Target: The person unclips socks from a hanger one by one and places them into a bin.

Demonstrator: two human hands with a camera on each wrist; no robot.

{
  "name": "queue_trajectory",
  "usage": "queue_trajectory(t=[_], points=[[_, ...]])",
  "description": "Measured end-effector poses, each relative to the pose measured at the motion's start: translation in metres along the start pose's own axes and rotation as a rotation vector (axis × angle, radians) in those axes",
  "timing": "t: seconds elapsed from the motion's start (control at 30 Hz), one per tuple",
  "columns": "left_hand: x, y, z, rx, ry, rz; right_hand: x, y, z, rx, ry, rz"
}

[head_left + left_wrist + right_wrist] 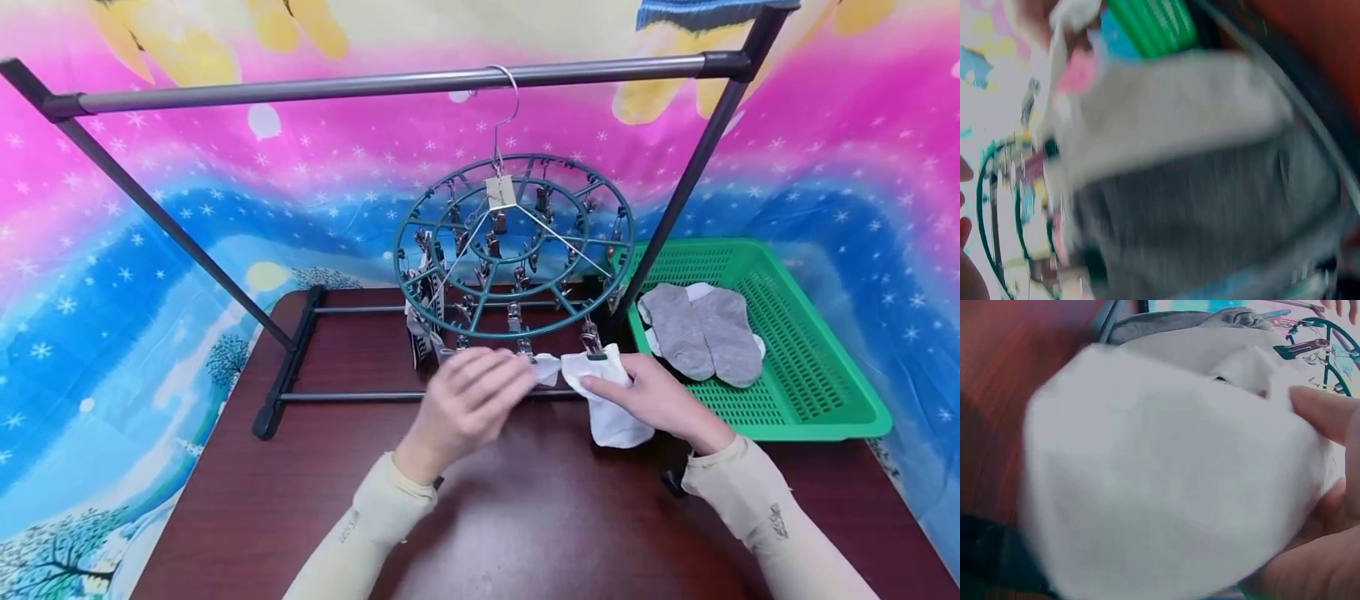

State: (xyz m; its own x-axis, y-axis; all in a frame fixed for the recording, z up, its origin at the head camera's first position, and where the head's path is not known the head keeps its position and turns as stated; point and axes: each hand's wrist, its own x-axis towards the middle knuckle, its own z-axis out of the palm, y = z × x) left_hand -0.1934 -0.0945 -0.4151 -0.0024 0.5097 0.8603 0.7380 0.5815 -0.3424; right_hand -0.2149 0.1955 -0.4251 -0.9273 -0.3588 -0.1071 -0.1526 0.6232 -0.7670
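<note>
In the head view, a white sock (618,421) hangs from a metal clip (591,340) at the front right of a round green clip hanger (495,334). My right hand (663,398) pinches this sock by its upper edge, thumb in front; the sock fills much of the right wrist view. To the left, my left hand (472,400) is raised before the hanger's front clips, its fingers loosely bent, with nothing seen in it. Another white sock (547,369) hangs partly behind it. The left wrist view, blurred, has a grey sock (1197,219) close up and fingers at its left edge.
The hanger hooks over the bar (390,86) of a dark metal rack standing on the brown table (480,533). Black-and-white patterned socks (432,292) hang at its left. On the right, a green basket (825,358) holds grey socks (701,333) and something white beneath them.
</note>
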Motion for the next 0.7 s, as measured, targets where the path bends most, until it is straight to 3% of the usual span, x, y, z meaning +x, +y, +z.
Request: queue_trajectory(t=[0.1,0.2,0.27,0.33,0.47,0.57,0.7], points=[[0.003,0.018,0.010,-0.073,-0.099,0.058,-0.005,0.002,-0.002,0.025,0.027,-0.016],[0.004,0.030,0.022,-0.192,-0.207,0.005,-0.010,0.004,-0.003,0.032,0.044,-0.059],[0.005,0.035,0.028,-0.274,-0.267,-0.080,-0.012,0.006,-0.004,0.039,0.040,-0.078],[0.007,0.038,0.032,-0.349,-0.309,-0.206,-0.014,0.007,-0.005,0.044,0.034,-0.089],[0.013,0.041,0.036,-0.416,-0.358,-0.450,-0.018,0.007,-0.007,0.012,0.044,-0.077],[0.020,0.044,0.040,-0.471,-0.405,-0.580,-0.019,0.007,-0.008,-0.029,0.059,-0.071],[0.029,0.047,0.045,-0.635,-0.464,-0.741,-0.020,0.007,-0.007,-0.049,0.057,-0.099]])
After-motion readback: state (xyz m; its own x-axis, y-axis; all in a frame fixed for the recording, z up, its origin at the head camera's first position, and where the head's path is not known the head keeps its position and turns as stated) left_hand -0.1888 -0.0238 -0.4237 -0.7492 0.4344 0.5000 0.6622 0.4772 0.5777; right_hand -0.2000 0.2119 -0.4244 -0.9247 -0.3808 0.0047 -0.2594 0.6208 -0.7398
